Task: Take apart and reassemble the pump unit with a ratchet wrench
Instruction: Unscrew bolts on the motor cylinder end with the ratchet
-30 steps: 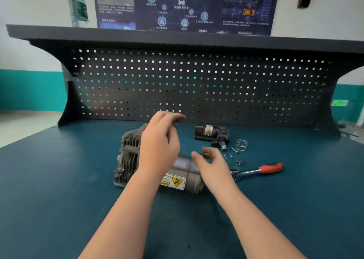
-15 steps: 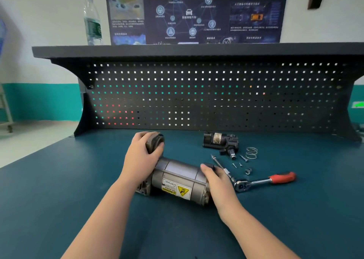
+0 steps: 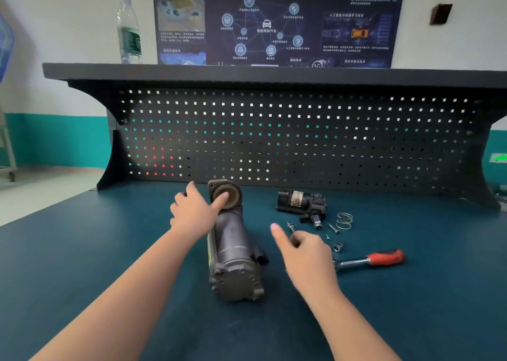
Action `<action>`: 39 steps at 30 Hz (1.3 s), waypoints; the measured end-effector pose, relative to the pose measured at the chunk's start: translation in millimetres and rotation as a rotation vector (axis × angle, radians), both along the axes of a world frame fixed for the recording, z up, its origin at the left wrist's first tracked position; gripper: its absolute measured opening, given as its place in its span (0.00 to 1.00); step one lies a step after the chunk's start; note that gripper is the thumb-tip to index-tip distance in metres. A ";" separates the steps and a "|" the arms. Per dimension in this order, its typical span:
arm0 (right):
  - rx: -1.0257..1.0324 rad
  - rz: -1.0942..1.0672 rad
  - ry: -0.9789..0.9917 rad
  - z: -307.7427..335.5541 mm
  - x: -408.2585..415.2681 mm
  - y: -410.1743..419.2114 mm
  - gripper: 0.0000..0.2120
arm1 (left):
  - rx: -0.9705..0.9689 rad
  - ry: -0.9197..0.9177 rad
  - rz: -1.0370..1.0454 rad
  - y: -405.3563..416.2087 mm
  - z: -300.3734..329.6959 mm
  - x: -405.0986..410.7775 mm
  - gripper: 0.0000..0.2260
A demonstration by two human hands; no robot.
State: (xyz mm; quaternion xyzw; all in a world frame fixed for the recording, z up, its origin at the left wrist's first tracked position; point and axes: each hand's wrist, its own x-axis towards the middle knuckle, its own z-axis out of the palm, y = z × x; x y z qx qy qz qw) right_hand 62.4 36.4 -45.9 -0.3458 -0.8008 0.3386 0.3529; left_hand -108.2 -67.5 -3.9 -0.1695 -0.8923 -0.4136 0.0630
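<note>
Bottle (image 3: 129,31) of water stands far left on the shelf above the pegboard; its green label is too blurred to read. Below it, the left hand (image 3: 196,212) lies spread, thumb pressed to the round far end of the pump unit (image 3: 233,251), which lies lengthwise mid-tabletop (image 3: 82,264). Cast metal, so I'd judge it heavy and rigid (best held round the barrel). The right hand (image 3: 304,253) hovers loosely curled, forefinger out, holding nothing. Beyond lie a detached valve block (image 3: 301,202), a spring (image 3: 344,220), small screws (image 3: 333,228) and the red-handled ratchet wrench (image 3: 375,259). The poster (image 3: 274,20) shows "5G".
</note>
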 end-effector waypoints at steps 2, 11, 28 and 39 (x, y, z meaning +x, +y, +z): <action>-0.044 -0.242 0.059 8.7 14.3 32.6 0.20 | 0.110 -0.057 0.017 -12.2 -1.2 17.2 0.28; -0.540 -0.612 -0.042 -10.1 54.1 114.8 0.22 | -0.465 0.011 -0.211 -52.3 -28.0 76.9 0.19; -0.355 -0.456 0.084 -22.0 17.8 100.9 0.41 | -0.386 0.114 -0.155 -0.8 -32.5 95.5 0.10; 0.042 -0.093 0.326 44.9 58.1 63.0 0.41 | -0.026 -0.050 -0.141 6.4 -33.5 71.4 0.19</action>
